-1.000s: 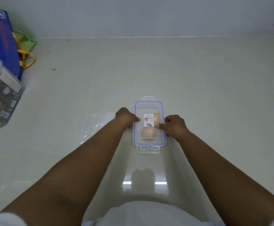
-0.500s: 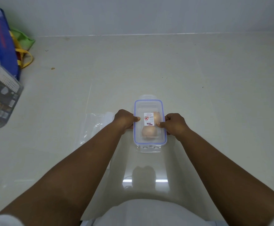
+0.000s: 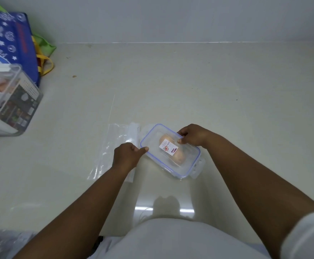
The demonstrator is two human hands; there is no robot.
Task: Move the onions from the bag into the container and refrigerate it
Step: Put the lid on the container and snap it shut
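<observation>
A clear rectangular container [image 3: 188,166] with a blue-rimmed lid and a white sticker lies skewed on the pale counter, its far end pointing up-left. Two tan onions [image 3: 178,157] show through the lid. My left hand [image 3: 127,156] grips the container's near-left corner, thumb on the lid rim. My right hand [image 3: 192,136] holds the far long edge, fingers curled over the rim. An empty clear zip bag [image 3: 115,146] lies flat just left of the container, partly under my left hand.
A large clear storage box [image 3: 8,101] with printed packaging stands at the left edge. Behind it are a blue patterned tote bag [image 3: 8,43] with yellow handles and a green bag [image 3: 44,45]. The wall [image 3: 171,17] closes the counter's far side.
The container has turned from straight to a diagonal angle and shifted slightly right. My left hand moved to its near-left corner and my right hand to its far edge.
</observation>
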